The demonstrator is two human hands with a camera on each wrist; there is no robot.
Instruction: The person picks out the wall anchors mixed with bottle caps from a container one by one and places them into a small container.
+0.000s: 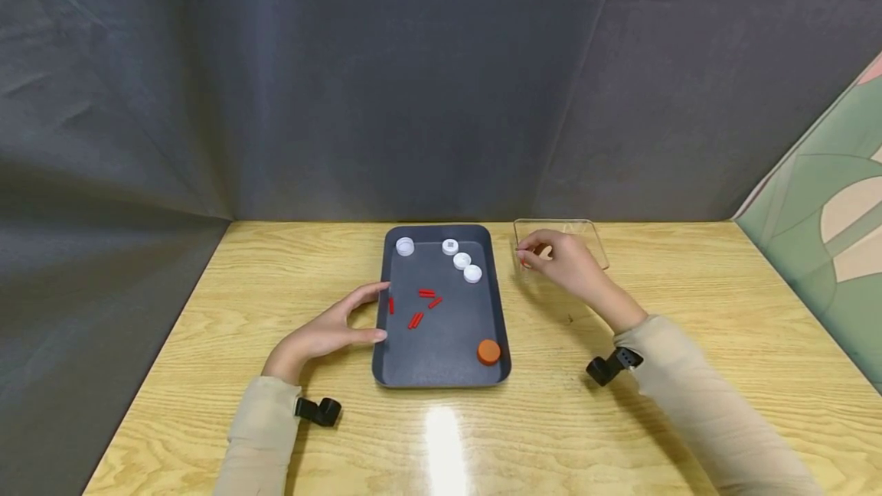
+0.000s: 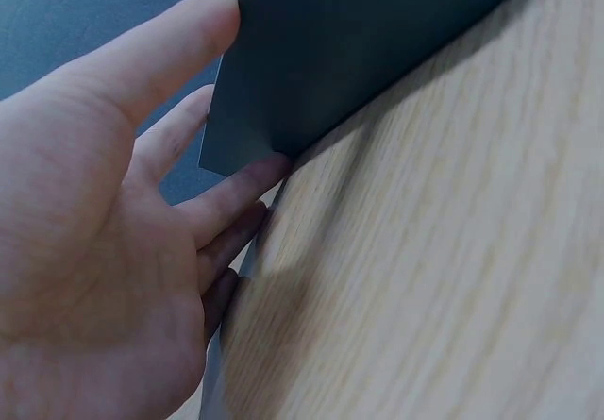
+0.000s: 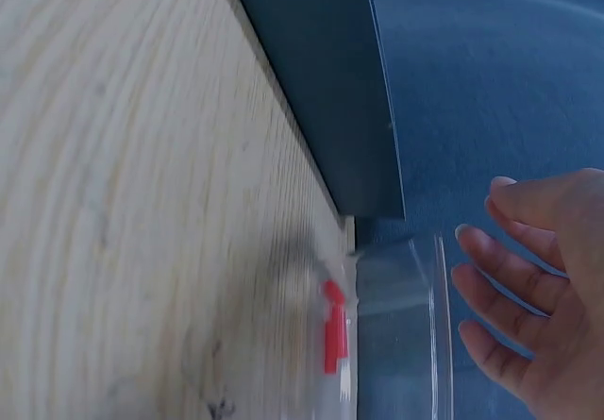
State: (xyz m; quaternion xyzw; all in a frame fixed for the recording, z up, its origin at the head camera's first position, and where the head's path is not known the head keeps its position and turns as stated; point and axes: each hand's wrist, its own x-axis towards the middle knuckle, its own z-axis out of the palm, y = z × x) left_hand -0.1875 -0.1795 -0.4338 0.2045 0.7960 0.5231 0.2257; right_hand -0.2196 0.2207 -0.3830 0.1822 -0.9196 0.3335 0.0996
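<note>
My left hand rests against the left side of a dark grey tray, thumb and fingers spread and touching its edge. In the left wrist view its fingertips meet the tray's rim and side wall. To the right of the tray, my right hand is over a clear plastic box, with loosely bent fingers. Nothing shows in its fingers in the right wrist view. Red pieces lie low in the clear box. Several short red sticks are scattered about the middle of the tray.
Three white caps form a slanting row at the tray's far right, with a translucent cap at its far left. An orange cap sits in the near right corner. A grey curtain hangs behind the wooden table.
</note>
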